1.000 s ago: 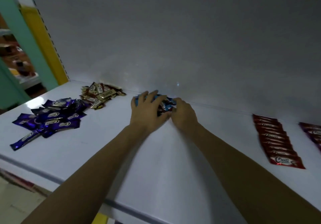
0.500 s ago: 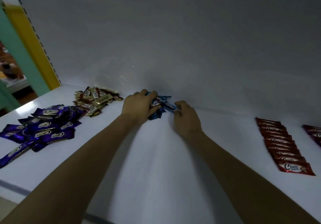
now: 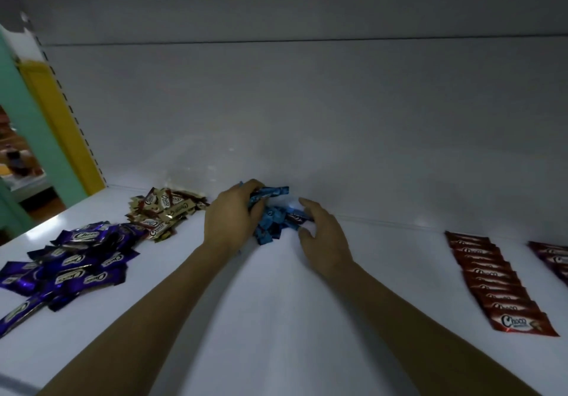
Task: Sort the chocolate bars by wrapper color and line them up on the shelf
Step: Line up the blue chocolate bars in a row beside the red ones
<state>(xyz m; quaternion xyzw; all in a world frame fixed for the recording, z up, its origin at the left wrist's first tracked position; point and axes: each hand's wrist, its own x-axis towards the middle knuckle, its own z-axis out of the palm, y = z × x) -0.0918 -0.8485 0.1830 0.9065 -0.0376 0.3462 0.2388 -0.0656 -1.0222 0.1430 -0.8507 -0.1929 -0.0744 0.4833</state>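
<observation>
A loose pile of blue-wrapped chocolate bars (image 3: 274, 223) lies at the back of the white shelf (image 3: 276, 319), against the rear panel. My left hand (image 3: 232, 219) grips a bunch of these blue bars, lifting them slightly from the left side of the pile. My right hand (image 3: 322, 234) hovers just right of the pile with fingers spread and slightly bent, holding nothing. A gold-and-brown pile (image 3: 164, 211) lies further left. A purple pile (image 3: 70, 260) is spread at the far left. A neat overlapping row of red bars (image 3: 495, 282) runs front to back on the right.
A second row of dark red bars (image 3: 553, 257) starts at the right edge. The grey rear panel (image 3: 307, 119) rises straight behind the piles. A yellow upright (image 3: 61, 128) and green post bound the shelf on the left.
My left hand closed round a bunch of blue bars and raised them. My right hand came off the pile, shifted right and opened. The camera view tilted and moved closer.
</observation>
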